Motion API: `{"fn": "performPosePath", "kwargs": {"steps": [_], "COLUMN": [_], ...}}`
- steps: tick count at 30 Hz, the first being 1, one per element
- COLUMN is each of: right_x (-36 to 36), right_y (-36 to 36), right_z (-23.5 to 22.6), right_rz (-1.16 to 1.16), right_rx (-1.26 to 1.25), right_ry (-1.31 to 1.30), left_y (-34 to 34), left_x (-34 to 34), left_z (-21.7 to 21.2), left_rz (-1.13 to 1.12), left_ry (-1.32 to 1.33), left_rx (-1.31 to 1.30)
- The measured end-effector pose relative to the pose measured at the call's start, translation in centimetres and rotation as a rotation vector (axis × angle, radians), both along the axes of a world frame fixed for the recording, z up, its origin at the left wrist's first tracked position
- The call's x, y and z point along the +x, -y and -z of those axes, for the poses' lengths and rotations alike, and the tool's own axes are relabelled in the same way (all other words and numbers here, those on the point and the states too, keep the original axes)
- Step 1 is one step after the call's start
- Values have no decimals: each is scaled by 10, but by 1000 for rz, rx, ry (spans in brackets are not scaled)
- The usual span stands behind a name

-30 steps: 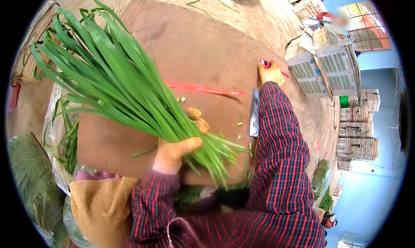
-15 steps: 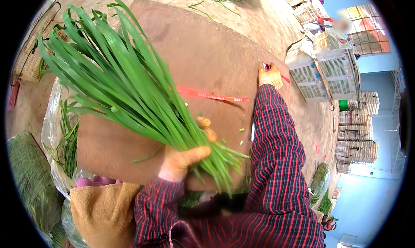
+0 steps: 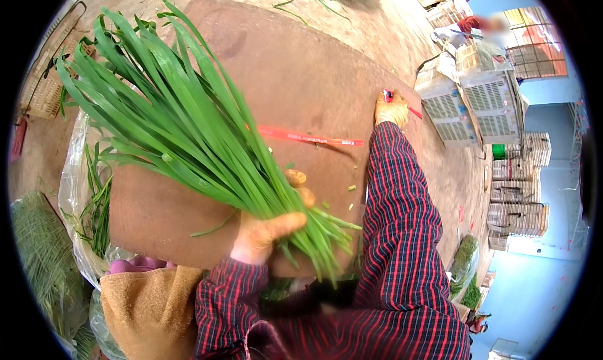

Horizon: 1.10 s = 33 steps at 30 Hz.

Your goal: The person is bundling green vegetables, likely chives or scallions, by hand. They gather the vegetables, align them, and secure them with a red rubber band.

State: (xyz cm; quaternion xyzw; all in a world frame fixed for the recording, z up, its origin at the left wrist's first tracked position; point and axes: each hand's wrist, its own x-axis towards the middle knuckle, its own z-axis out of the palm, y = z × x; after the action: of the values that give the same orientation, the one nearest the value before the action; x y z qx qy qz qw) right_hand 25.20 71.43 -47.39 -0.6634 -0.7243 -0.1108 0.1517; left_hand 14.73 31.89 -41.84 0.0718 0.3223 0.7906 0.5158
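In my left hand (image 3: 270,228) is a thick bunch of garlic chives (image 3: 182,121), gripped near the cut stem ends with the thumb across the front. The long flat leaves fan out to the upper left, above the board, and the stems point to the lower right. A red printed strip (image 3: 308,138) lies across the brown board (image 3: 282,65), its left end hidden behind the leaves. At the board's far right edge, my right hand (image 3: 392,111) is closed on a small red-and-black thing, mostly hidden by the fingers, with a red end sticking out to the right.
Small stem cuttings (image 3: 352,188) dot the board. Left of it are clear plastic with loose greens (image 3: 97,215) and a brown cloth (image 3: 151,303). Stacked crates (image 3: 468,109) stand on the floor to the right. Another person (image 3: 471,26) is beyond them.
Both hands stay almost in place, still holding what they held. The person beyond the crates has come further into view.
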Motion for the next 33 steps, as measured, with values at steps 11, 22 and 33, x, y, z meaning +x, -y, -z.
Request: {"fn": "performPosePath", "kwargs": {"steps": [11,22,33], "right_x": [1,2,1], "right_y": [-1,4,1], "right_z": [1,-4,-4], "right_rz": [6,5,11], "right_rx": [-9,-31,-68], "right_ry": [16,-7,1], "left_y": [0,2,0], "left_x": [1,1,0], "left_z": [-1,0,4], "left_rz": [28,68,81], "left_ry": [11,30,-1], "left_rx": [-16,26,20]}}
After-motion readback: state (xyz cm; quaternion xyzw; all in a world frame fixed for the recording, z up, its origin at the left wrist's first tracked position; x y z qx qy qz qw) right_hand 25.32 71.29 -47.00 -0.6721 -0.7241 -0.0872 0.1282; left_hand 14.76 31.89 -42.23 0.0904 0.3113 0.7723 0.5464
